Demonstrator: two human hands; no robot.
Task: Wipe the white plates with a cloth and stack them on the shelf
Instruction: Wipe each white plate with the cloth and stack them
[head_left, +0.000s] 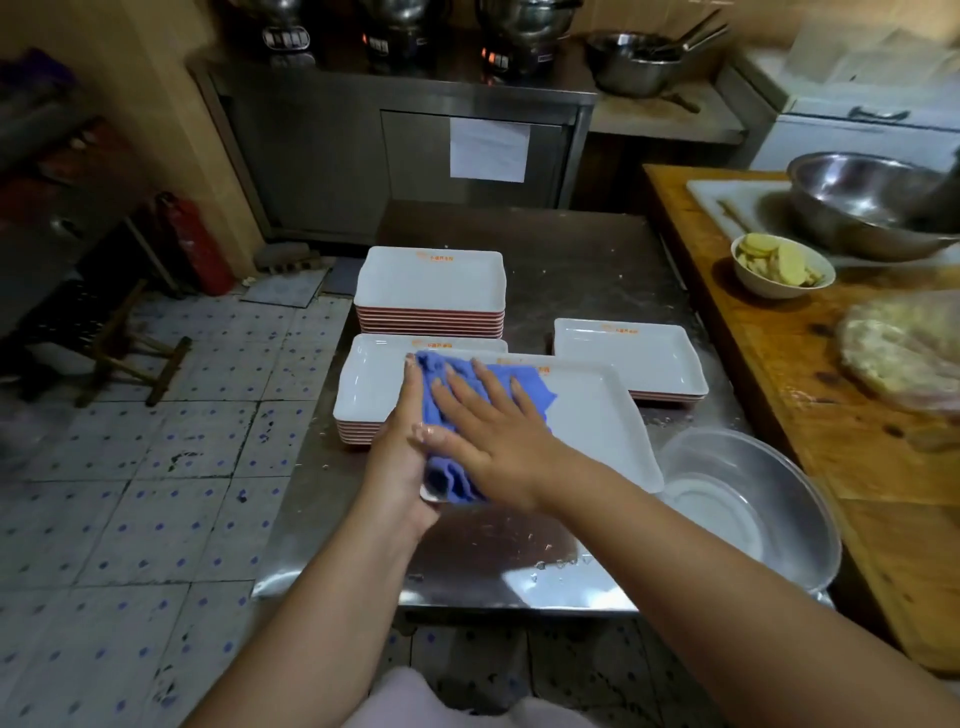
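A white rectangular plate (597, 421) is held tilted above the steel table (597, 260). My left hand (402, 447) grips its left edge, fingers stretched along the rim. My right hand (483, 421) lies flat with spread fingers on a blue cloth (535, 389) and presses it onto the plate's left half. Behind it are a tall stack of white plates (431, 280), a lower stack (363, 384) at the near left, and a short stack (628, 353) at the right.
A large metal basin (748, 499) holding water sits at the table's near right corner. On the wooden counter (769, 364) to the right are a small bowl of sliced food (782, 265), a steel bowl (867, 202) and a wrapped flat item (909, 348). Tiled floor lies to the left.
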